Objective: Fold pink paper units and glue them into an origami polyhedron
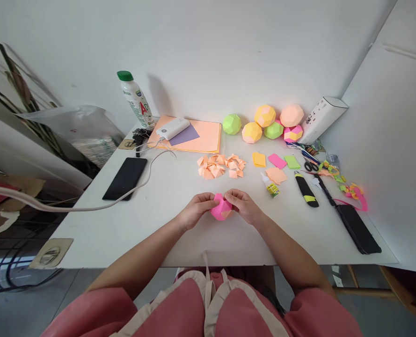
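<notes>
Near the front middle of the white table, a pink paper ball (pixel 221 210) with a peach patch at its lower right and an opening at its top is held between both hands. My left hand (pixel 198 209) pinches its upper left edge. On the other side, my right hand (pixel 242 205) grips the upper right edge. Behind the ball lie folded peach paper pieces (pixel 211 167). A small glue bottle (pixel 271 186) lies to the right, beside peach paper squares (pixel 276 175).
Finished paper balls (pixel 265 115) sit along the wall. Orange (pixel 259 159), pink (pixel 277 161) and green (pixel 292 162) squares, scissors (pixel 311 166) and a cutter (pixel 306 189) lie right. A phone (pixel 125 179), cable (pixel 137 188), power bank (pixel 173 128) and bottle (pixel 137 100) are left.
</notes>
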